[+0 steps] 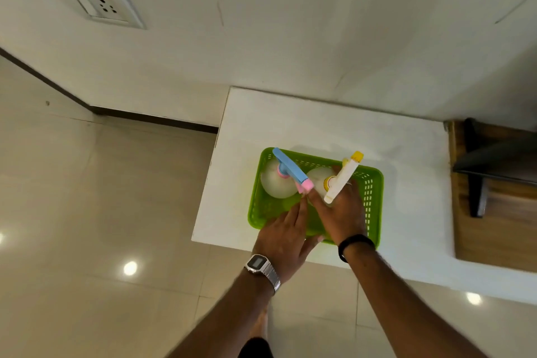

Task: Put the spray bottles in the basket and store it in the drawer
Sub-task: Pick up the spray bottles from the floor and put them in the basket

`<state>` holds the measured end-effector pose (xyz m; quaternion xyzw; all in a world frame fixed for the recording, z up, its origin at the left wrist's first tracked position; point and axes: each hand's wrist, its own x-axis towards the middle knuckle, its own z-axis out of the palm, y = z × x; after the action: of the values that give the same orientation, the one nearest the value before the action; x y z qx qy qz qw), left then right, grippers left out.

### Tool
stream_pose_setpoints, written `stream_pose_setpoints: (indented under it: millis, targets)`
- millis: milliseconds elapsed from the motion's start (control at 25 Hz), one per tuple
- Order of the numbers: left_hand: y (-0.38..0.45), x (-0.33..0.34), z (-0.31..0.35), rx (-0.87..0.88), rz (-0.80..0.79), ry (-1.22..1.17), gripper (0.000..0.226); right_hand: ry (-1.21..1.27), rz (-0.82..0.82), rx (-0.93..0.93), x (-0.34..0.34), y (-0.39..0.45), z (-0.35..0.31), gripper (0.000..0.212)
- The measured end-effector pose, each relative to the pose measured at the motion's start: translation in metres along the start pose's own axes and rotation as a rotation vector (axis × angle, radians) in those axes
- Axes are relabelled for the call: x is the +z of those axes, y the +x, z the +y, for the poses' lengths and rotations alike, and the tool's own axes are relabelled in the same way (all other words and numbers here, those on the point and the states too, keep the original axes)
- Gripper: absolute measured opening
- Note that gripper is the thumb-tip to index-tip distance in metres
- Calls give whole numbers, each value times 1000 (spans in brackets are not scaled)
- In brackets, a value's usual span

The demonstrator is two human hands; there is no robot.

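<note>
A green plastic basket stands on the white counter top. Two clear spray bottles stand upright inside it. The left one has a blue and pink trigger head. The right one has a white and yellow trigger head. My right hand reaches into the basket and wraps around the neck of the white and yellow bottle. My left hand, with a watch on its wrist, lies flat over the basket's near left rim, fingers apart, fingertips close to the pink trigger.
The counter's left edge drops to a tiled floor. A wall with a socket rises behind. At the right, a wooden surface with a dark bracket adjoins the counter.
</note>
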<state>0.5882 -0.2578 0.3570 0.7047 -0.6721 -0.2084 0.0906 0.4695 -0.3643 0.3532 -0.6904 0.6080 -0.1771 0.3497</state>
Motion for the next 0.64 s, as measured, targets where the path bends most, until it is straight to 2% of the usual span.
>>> stream_pose_setpoints:
  millis: [160,320,400,480,520,640]
  targets:
    - [0,1,8,6,158,110,69,44,52,47,9,9,-2,59]
    - [3,-2,14,-21,93,78,67,82,54,94,10,12,-6,67]
    - [3,-6,17,-10,70,23,62,67,15,117,1,8,-2,81]
    - [-3,-9,11,-15,117,-27,54,30,-38,157,-4,-2,-4,103]
    - [-8,-11,13,5,149,-44,50,9,-35,154,-12,-13,-3,106]
    - [-35,-13,25,141,190,-96,38,-137,94,-94,-41,-59,9,86]
